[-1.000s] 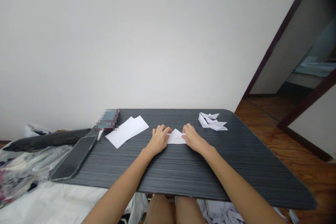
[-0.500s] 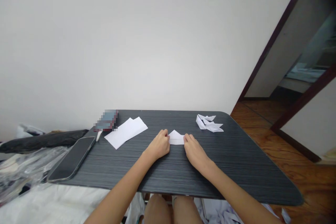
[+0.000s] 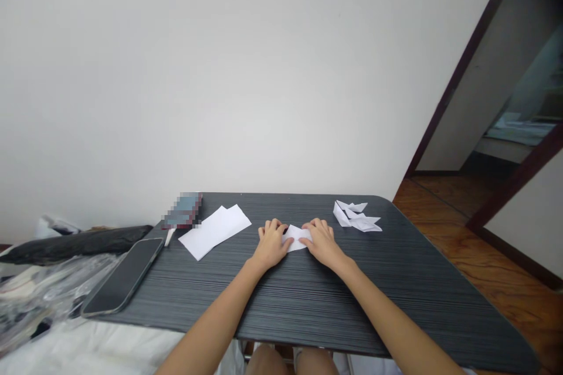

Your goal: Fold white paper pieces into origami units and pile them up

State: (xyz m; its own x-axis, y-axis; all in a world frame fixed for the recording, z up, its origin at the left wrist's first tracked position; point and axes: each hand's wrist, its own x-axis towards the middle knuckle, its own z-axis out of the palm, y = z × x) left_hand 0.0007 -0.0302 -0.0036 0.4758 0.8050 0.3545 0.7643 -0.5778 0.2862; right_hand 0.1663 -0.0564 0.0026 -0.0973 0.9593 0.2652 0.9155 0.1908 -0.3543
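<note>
Paper [image 3: 296,235], white and folded small, lies on the table [image 3: 281,304] between the left hand [image 3: 271,245] and right hand [image 3: 324,242]; both, fingers partly curled, grasp its opposite sides, thumbs on top.

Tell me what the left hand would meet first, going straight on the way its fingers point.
Probably the white wall beyond the dark table, though one view leaves depth unclear. The left hand touches the folded paper, which lies beside that line.

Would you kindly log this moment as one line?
left hand: on small folded paper | right hand: on its opposite side | left side: white sheets, phone | right side: pointed paper shapes
</note>
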